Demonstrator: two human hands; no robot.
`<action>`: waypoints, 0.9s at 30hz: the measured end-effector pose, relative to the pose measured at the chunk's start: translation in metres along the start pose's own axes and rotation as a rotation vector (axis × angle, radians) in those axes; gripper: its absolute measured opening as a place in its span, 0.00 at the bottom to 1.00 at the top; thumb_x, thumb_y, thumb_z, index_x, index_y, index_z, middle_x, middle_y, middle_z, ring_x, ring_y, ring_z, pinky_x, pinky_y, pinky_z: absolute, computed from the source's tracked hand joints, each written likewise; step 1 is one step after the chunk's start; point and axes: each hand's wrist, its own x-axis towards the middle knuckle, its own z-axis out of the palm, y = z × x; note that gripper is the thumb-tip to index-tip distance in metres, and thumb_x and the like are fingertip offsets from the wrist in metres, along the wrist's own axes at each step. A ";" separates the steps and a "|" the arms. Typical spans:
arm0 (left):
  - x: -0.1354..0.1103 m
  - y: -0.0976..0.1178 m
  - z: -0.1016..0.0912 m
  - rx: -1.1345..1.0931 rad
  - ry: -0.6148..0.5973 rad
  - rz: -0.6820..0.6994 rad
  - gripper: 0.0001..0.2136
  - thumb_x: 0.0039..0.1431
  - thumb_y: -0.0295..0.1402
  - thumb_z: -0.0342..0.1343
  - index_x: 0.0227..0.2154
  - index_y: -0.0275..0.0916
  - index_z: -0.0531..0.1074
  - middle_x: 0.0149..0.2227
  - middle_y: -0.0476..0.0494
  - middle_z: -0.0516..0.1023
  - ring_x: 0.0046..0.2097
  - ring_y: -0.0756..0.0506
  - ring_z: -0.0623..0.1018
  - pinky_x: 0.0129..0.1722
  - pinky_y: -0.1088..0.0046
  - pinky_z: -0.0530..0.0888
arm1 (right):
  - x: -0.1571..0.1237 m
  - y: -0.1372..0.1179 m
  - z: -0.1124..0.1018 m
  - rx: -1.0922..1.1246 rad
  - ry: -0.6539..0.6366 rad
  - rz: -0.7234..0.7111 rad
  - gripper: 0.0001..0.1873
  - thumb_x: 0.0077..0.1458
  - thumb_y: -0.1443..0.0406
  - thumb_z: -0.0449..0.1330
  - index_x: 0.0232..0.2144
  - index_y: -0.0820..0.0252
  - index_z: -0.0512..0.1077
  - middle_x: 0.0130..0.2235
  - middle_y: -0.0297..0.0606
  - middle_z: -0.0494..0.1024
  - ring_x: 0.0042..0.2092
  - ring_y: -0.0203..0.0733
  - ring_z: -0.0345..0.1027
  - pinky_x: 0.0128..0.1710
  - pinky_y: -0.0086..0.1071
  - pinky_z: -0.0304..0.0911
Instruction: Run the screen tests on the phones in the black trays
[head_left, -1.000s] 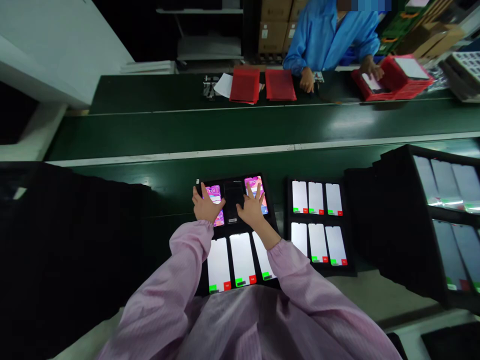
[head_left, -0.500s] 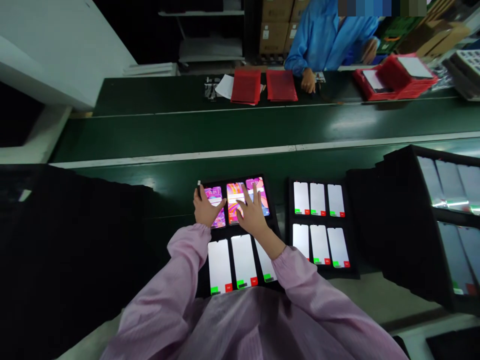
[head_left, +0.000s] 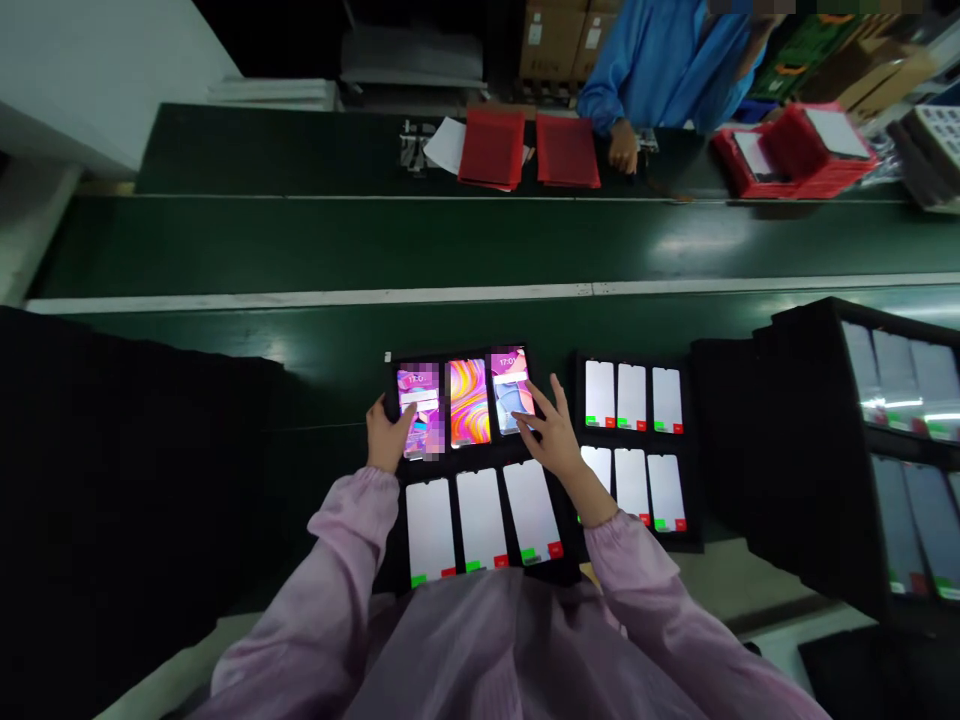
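A black tray (head_left: 570, 545) in front of me holds six phones. The far row shows colourful screens: a left phone (head_left: 418, 410), a middle phone (head_left: 469, 402) and a right phone (head_left: 511, 390). The near row has three white screens (head_left: 480, 518) with green and red marks. My left hand (head_left: 386, 435) curls round the left edge of the left phone, thumb on its screen. My right hand (head_left: 553, 430) lies open, fingers spread, fingertips touching the right phone's screen.
A second black tray (head_left: 697, 540) of six white-screened phones sits to the right. Stacked black trays (head_left: 817, 450) with more phones stand further right. Beyond runs a green conveyor belt (head_left: 450, 245). A person in blue (head_left: 660, 60) works opposite beside red trays (head_left: 491, 150).
My right hand moved from the middle phone to the right phone. My left hand slid off the left phone's screen to its left edge. The view shifted slightly.
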 end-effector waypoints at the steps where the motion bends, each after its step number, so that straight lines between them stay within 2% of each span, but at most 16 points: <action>1: 0.003 0.003 0.002 -0.023 0.017 -0.011 0.29 0.53 0.45 0.66 0.56 0.36 0.74 0.56 0.30 0.74 0.65 0.31 0.71 0.70 0.50 0.63 | -0.004 0.002 -0.002 -0.001 -0.006 -0.010 0.17 0.68 0.67 0.54 0.43 0.53 0.84 0.69 0.40 0.69 0.78 0.59 0.31 0.70 0.64 0.55; 3: 0.005 0.005 0.003 -0.070 0.029 -0.003 0.25 0.57 0.47 0.62 0.54 0.38 0.75 0.55 0.32 0.76 0.64 0.33 0.72 0.69 0.52 0.65 | -0.007 0.003 -0.002 -0.015 -0.009 0.025 0.16 0.68 0.66 0.55 0.41 0.53 0.84 0.69 0.40 0.69 0.78 0.61 0.32 0.70 0.66 0.54; 7: -0.015 -0.005 -0.005 -0.107 -0.019 0.035 0.24 0.60 0.45 0.58 0.56 0.39 0.74 0.56 0.34 0.77 0.63 0.35 0.74 0.68 0.54 0.66 | 0.004 -0.001 0.002 -0.032 0.044 0.166 0.17 0.69 0.64 0.54 0.52 0.56 0.79 0.70 0.45 0.67 0.78 0.62 0.36 0.70 0.67 0.51; 8: -0.023 -0.009 -0.007 -0.097 -0.030 0.039 0.24 0.60 0.45 0.58 0.56 0.39 0.73 0.56 0.34 0.77 0.64 0.35 0.73 0.68 0.54 0.66 | 0.007 -0.003 0.001 -0.019 0.054 0.181 0.17 0.69 0.64 0.53 0.53 0.57 0.78 0.69 0.46 0.68 0.77 0.61 0.40 0.70 0.65 0.52; 10: -0.039 -0.017 -0.012 -0.064 -0.034 0.028 0.24 0.60 0.44 0.58 0.57 0.40 0.73 0.56 0.35 0.76 0.65 0.35 0.72 0.69 0.54 0.64 | 0.008 -0.009 -0.002 0.030 0.047 0.187 0.16 0.70 0.63 0.52 0.50 0.58 0.78 0.65 0.48 0.74 0.71 0.58 0.56 0.68 0.58 0.59; 12: -0.052 -0.024 -0.015 -0.036 -0.028 0.000 0.24 0.60 0.42 0.59 0.57 0.40 0.73 0.55 0.35 0.76 0.65 0.35 0.72 0.70 0.55 0.64 | 0.006 -0.017 -0.006 0.097 -0.014 0.181 0.16 0.71 0.62 0.51 0.44 0.59 0.78 0.59 0.49 0.80 0.59 0.52 0.73 0.59 0.48 0.70; 14: -0.058 -0.028 -0.017 -0.033 -0.034 -0.013 0.23 0.59 0.41 0.59 0.57 0.41 0.72 0.55 0.35 0.76 0.66 0.35 0.72 0.70 0.55 0.64 | 0.002 -0.027 -0.009 0.146 -0.122 0.168 0.16 0.71 0.62 0.51 0.40 0.58 0.78 0.55 0.48 0.83 0.49 0.46 0.80 0.48 0.39 0.75; 16: -0.059 -0.031 -0.017 -0.043 -0.051 -0.009 0.24 0.57 0.39 0.60 0.57 0.42 0.72 0.55 0.36 0.76 0.66 0.35 0.72 0.70 0.55 0.64 | 0.000 -0.039 -0.010 0.162 -0.243 0.133 0.14 0.71 0.62 0.53 0.40 0.57 0.79 0.52 0.45 0.85 0.45 0.43 0.82 0.42 0.32 0.75; 18: -0.057 -0.032 -0.016 -0.053 -0.070 -0.008 0.27 0.55 0.38 0.62 0.58 0.42 0.71 0.55 0.36 0.76 0.65 0.35 0.72 0.69 0.55 0.65 | 0.001 -0.051 -0.008 0.158 -0.348 0.078 0.13 0.70 0.61 0.55 0.41 0.56 0.80 0.52 0.42 0.85 0.45 0.41 0.83 0.40 0.29 0.73; 22: -0.054 -0.034 -0.018 -0.080 -0.109 -0.021 0.30 0.53 0.36 0.64 0.60 0.41 0.69 0.57 0.36 0.75 0.65 0.36 0.73 0.69 0.55 0.65 | 0.011 -0.070 -0.003 0.122 -0.510 0.027 0.13 0.70 0.61 0.57 0.47 0.55 0.81 0.53 0.39 0.85 0.47 0.43 0.83 0.39 0.28 0.72; 24: -0.054 -0.034 -0.020 -0.075 -0.129 -0.017 0.31 0.52 0.36 0.64 0.61 0.41 0.68 0.58 0.35 0.74 0.66 0.35 0.72 0.69 0.54 0.65 | 0.017 -0.075 -0.001 0.085 -0.557 0.046 0.15 0.69 0.61 0.58 0.52 0.55 0.80 0.52 0.39 0.86 0.47 0.45 0.83 0.39 0.29 0.73; 27: -0.053 -0.032 -0.023 -0.025 -0.146 -0.014 0.33 0.49 0.35 0.67 0.60 0.39 0.68 0.58 0.33 0.73 0.68 0.33 0.69 0.70 0.53 0.63 | 0.025 -0.077 0.001 0.045 -0.560 0.090 0.19 0.69 0.61 0.58 0.58 0.56 0.77 0.50 0.42 0.86 0.47 0.48 0.84 0.41 0.32 0.74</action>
